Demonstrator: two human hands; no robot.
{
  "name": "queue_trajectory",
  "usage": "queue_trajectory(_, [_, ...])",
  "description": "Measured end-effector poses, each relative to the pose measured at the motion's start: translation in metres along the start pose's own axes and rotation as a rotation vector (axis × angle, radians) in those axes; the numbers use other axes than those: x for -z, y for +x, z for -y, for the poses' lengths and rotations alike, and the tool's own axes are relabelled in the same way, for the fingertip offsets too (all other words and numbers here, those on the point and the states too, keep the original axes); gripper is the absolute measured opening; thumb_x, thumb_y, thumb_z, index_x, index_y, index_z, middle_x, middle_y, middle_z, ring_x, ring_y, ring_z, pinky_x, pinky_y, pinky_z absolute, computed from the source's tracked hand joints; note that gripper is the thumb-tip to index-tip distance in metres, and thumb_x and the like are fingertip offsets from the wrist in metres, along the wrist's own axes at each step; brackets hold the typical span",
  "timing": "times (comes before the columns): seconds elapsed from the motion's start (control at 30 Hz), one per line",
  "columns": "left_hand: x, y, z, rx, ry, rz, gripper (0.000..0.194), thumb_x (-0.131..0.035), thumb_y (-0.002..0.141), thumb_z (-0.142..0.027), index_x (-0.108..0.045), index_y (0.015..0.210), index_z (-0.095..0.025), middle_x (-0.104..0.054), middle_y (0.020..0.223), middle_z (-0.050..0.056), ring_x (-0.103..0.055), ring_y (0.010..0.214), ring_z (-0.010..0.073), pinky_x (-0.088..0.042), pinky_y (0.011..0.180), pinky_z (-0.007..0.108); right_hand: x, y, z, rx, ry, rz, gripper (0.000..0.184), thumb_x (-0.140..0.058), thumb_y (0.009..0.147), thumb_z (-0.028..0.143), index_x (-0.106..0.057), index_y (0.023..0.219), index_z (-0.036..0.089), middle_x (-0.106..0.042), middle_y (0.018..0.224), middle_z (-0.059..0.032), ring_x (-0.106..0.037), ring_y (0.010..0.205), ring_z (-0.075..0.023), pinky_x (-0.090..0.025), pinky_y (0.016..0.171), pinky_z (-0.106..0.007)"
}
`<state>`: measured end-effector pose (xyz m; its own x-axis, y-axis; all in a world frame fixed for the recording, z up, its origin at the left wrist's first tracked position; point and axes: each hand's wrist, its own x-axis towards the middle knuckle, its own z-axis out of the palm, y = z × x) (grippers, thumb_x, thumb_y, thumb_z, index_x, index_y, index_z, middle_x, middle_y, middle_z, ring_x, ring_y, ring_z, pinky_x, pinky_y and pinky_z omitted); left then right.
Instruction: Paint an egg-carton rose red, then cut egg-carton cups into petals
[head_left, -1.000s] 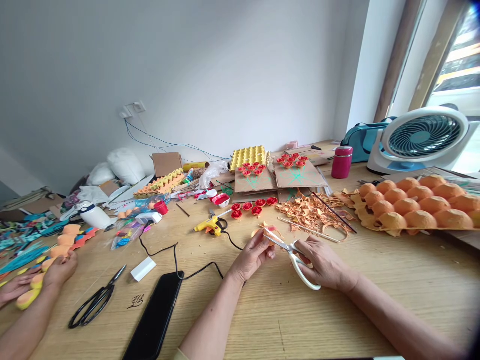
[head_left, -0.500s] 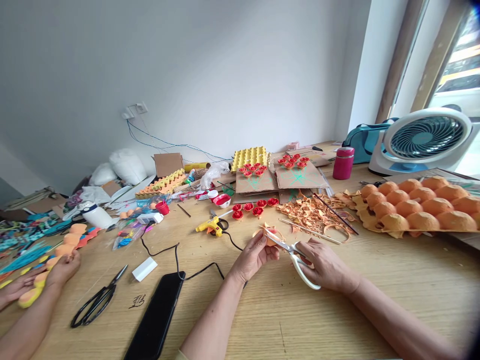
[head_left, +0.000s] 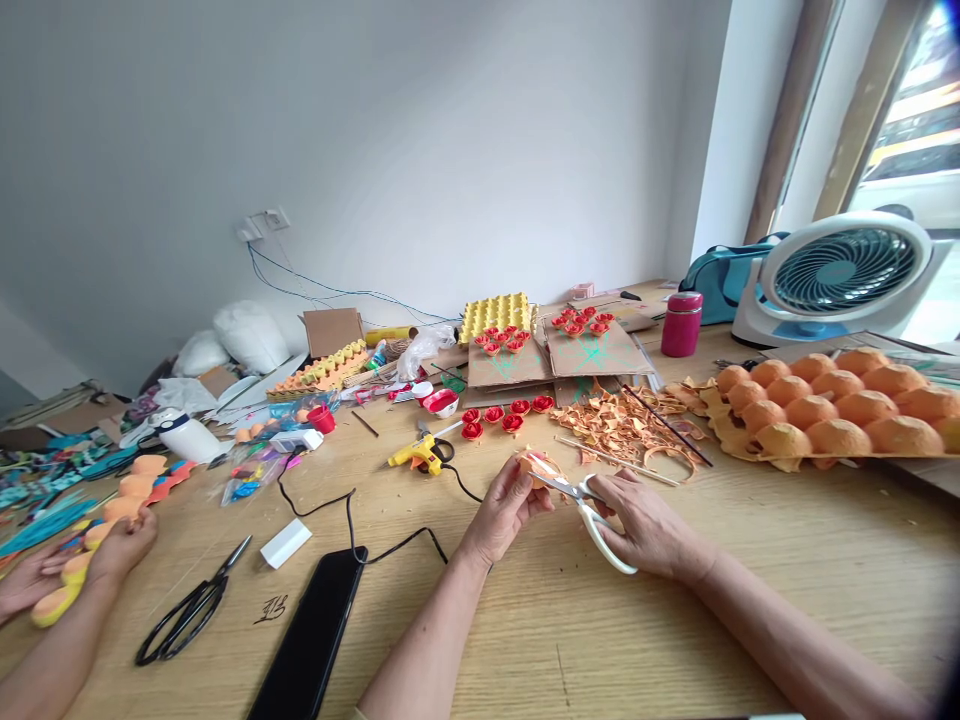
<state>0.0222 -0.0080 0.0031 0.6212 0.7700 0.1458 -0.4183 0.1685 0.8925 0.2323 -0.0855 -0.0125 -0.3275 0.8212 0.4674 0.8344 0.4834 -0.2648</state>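
My left hand pinches a small orange egg-carton cup piece just above the wooden table. My right hand grips white-handled scissors, whose blades reach left into the orange piece. Behind the hands lies a pile of orange paper scraps. Small red paper roses sit in a row beyond that. An orange egg tray lies at the right.
Another person's hands at the far left hold yellow-orange pieces. Black scissors, a black phone, a yellow glue gun with its cable, a maroon flask and a fan stand around.
The scissor blades have closed further into the orange piece and my left hand has turned it slightly. The other person's hands shifted a little at the left.
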Motion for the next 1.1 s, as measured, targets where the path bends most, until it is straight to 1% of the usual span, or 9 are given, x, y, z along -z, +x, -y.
queue_trajectory(0.1, [0.001,0.0,0.0006,0.004,0.046,0.01,0.047,-0.076,0.08,-0.045,-0.064,0.116,-0.017,-0.066,0.084,0.003,-0.061,0.07,0.0126,-0.051,0.073,0.029,0.0,-0.0001,-0.0006,0.001,0.002,0.006,0.013,-0.049,0.092,0.031,-0.046,0.083,0.021,-0.059,0.075,-0.0014,-0.051,0.066,-0.0163,-0.037,0.072,-0.033])
queue_trajectory(0.27, [0.0037,-0.0004,0.0024,0.032,0.185,0.032,0.048,-0.073,0.081,-0.048,-0.064,0.116,-0.017,-0.067,0.088,0.005,-0.061,0.071,0.0117,-0.05,0.074,0.027,0.0011,0.0003,0.0002,0.001,0.0,0.021,0.015,-0.05,0.092,0.033,-0.044,0.083,0.022,-0.058,0.076,-0.0018,-0.051,0.068,-0.0171,-0.037,0.073,-0.034])
queue_trajectory(0.37, [0.0026,-0.0004,0.0015,0.025,0.221,0.029,0.045,-0.074,0.08,-0.049,-0.066,0.11,-0.016,-0.068,0.09,0.006,-0.061,0.071,0.0125,-0.051,0.073,0.027,0.0025,0.0008,0.0017,-0.002,-0.005,0.02,0.014,-0.05,0.091,0.031,-0.044,0.083,0.022,-0.058,0.078,-0.0024,-0.052,0.068,-0.0177,-0.036,0.073,-0.035])
queue_trajectory(0.5, [-0.0005,0.0002,-0.0014,0.007,0.272,0.032,0.041,-0.074,0.08,-0.048,-0.066,0.104,-0.015,-0.067,0.087,0.005,-0.059,0.07,0.0122,-0.05,0.07,0.026,0.0033,0.0011,0.0025,0.0,-0.006,0.009,0.015,-0.051,0.091,0.033,-0.045,0.084,0.022,-0.059,0.079,-0.0033,-0.052,0.068,-0.0176,-0.036,0.073,-0.034])
queue_trajectory(0.67, [-0.0016,0.0001,-0.0026,-0.016,0.323,0.02,0.044,-0.072,0.081,-0.049,-0.065,0.11,-0.016,-0.066,0.089,0.006,-0.06,0.073,0.0136,-0.051,0.073,0.027,0.0019,0.0006,0.0012,0.005,-0.005,0.002,0.017,-0.052,0.09,0.031,-0.041,0.079,0.023,-0.058,0.074,-0.0014,-0.05,0.064,-0.0168,-0.036,0.071,-0.034])
queue_trajectory(0.9, [0.0009,0.0,0.0002,-0.001,0.297,0.023,0.047,-0.069,0.084,-0.05,-0.063,0.117,-0.017,-0.066,0.092,0.007,-0.061,0.077,0.0147,-0.053,0.076,0.03,0.0009,-0.0012,0.0005,0.024,-0.009,-0.002,0.019,-0.049,0.092,0.032,-0.04,0.077,0.023,-0.058,0.069,-0.0007,-0.053,0.064,-0.0173,-0.037,0.071,-0.033])
queue_trajectory(1.1, [0.001,-0.0001,-0.0008,-0.009,0.268,0.017,0.046,-0.07,0.085,-0.047,-0.062,0.119,-0.017,-0.065,0.09,0.005,-0.06,0.074,0.0126,-0.053,0.078,0.029,0.0006,-0.0015,0.001,0.036,-0.022,0.0,0.021,-0.048,0.093,0.032,-0.041,0.076,0.023,-0.058,0.066,-0.0008,-0.052,0.062,-0.0172,-0.037,0.068,-0.032])
